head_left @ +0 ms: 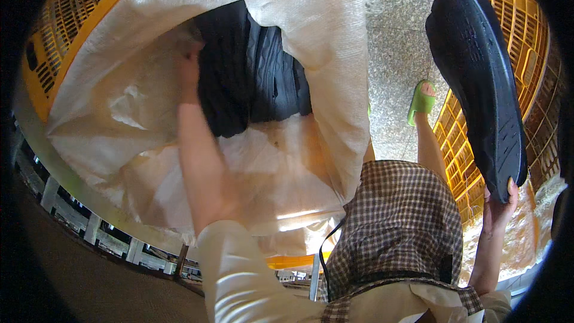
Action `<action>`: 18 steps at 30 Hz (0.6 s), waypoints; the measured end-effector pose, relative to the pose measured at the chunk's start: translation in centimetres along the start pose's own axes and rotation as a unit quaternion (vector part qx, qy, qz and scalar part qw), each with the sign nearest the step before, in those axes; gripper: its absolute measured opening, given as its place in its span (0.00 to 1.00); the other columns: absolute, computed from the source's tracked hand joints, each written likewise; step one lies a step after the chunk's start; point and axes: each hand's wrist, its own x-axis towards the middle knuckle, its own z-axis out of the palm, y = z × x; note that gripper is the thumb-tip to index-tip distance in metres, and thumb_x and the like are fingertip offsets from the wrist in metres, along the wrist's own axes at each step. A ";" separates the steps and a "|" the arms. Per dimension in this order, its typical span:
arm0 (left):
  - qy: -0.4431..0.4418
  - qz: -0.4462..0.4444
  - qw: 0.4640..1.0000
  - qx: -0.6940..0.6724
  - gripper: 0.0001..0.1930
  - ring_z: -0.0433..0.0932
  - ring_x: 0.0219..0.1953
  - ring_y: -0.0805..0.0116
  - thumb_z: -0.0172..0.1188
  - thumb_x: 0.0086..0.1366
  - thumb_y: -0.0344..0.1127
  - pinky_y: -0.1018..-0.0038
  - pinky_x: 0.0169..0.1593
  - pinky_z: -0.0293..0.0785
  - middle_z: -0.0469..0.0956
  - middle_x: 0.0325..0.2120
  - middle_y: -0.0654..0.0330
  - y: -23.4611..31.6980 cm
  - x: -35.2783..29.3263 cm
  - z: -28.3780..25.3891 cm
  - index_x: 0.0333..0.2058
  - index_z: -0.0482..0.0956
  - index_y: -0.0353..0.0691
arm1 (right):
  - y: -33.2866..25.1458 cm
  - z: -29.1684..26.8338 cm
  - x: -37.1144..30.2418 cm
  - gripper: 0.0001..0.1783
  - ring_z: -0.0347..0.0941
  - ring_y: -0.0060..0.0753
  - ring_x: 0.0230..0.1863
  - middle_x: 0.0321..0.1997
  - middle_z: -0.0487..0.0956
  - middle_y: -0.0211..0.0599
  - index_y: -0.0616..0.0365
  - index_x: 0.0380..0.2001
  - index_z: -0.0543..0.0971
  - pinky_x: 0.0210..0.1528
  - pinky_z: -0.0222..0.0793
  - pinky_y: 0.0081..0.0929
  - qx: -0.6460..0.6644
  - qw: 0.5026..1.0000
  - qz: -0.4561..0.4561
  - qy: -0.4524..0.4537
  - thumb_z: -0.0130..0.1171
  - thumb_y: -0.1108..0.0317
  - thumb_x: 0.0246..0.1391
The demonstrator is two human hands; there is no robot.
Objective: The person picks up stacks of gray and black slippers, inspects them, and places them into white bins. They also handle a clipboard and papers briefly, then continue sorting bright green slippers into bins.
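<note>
Floor: grey speckled stone floor [397, 42].
On it: a foot in a green rubber slipper [421, 101], beside stacked yellow plastic crates [526, 54].

Bright daylight is glaring through the white woven sack [311, 42]; black fisheye corners are curving inward, motion softening detail.

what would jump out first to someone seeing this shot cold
The long black shoe sole held up at the right by the right hand, gripped at its lower end. Next, the big white woven sack filling the centre and left, with the left hand reaching into it against a pile of black soles. Yellow plastic crates frame both upper corners.
</note>
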 end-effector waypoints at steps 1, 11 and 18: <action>0.002 -0.008 0.994 -0.111 0.36 0.68 0.53 0.47 0.58 0.58 0.52 0.62 0.55 0.64 0.69 0.51 0.43 -1.5 -0.3 -1.1 0.59 0.59 0.36 | -0.1 -0.1 0.0 0.28 0.72 0.37 0.50 0.52 0.73 0.41 0.62 0.52 0.67 0.50 0.71 0.33 0.002 1.000 0.000 0.003 0.57 0.59 0.50; 0.005 -0.052 0.966 0.253 0.53 0.51 0.63 0.43 0.60 0.47 0.66 0.55 0.62 0.53 0.47 0.62 0.36 -6.6 -13.8 5.3 0.62 0.50 0.37 | 1.4 0.7 0.3 0.22 0.74 0.35 0.46 0.48 0.75 0.39 0.59 0.47 0.70 0.46 0.73 0.31 -0.001 1.000 -0.001 0.006 0.57 0.59 0.51; -0.106 -0.057 0.980 0.157 0.48 0.54 0.62 0.44 0.60 0.52 0.60 0.57 0.63 0.52 0.50 0.61 0.40 -5.4 -15.6 0.8 0.62 0.51 0.36 | 2.0 1.1 -0.7 0.31 0.68 0.39 0.54 0.54 0.70 0.42 0.63 0.53 0.66 0.57 0.63 0.39 0.011 0.999 0.020 -0.025 0.57 0.57 0.47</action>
